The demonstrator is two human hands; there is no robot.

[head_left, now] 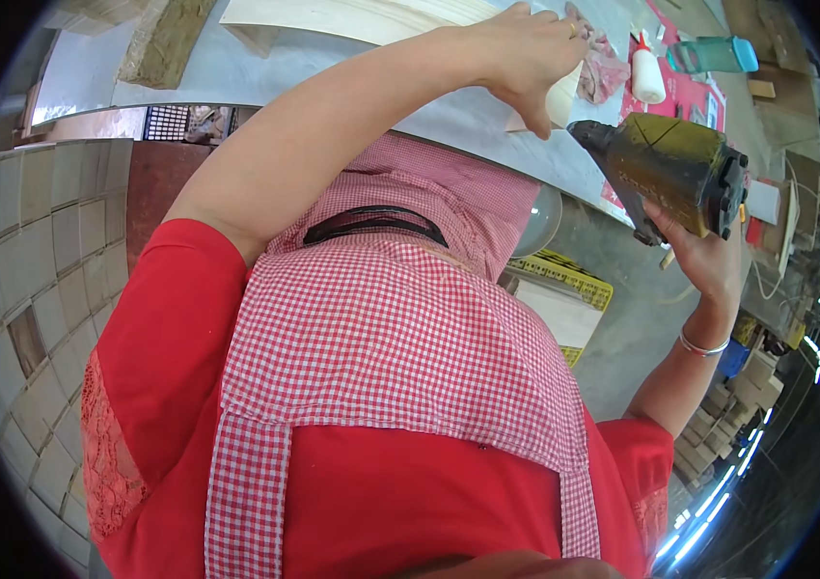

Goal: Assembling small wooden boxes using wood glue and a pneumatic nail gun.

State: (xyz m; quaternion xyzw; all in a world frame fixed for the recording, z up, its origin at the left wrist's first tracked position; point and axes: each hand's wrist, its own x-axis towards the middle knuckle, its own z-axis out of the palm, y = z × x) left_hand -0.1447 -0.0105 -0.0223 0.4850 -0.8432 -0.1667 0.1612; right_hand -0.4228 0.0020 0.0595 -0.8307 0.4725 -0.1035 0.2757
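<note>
Beside the edge of the smooth grey bench (458,118), my right grip (697,253) is wrapped round the worn yellow-and-black power tool (669,162); its weight could swing its nose into my left grip (526,63) beyond, half-curled at the pale wooden piece (565,95), hold uncertain.

the tool (666,159) is olive-yellow with blackish ends; the board (362,17) is pale cream on a blue-grey bench (227,72). the rag (605,72) is mottled dusty pink, the squeeze bottle (648,79) white with a red tip, the drinking bottle (699,55) teal with a brighter blue lid (745,54). the apron (381,338) wears red-and-white checks over a plain red shirt (362,502) with coral lace (109,434); the bangle (704,346) is silver, the crate (591,288) yellow.
</note>
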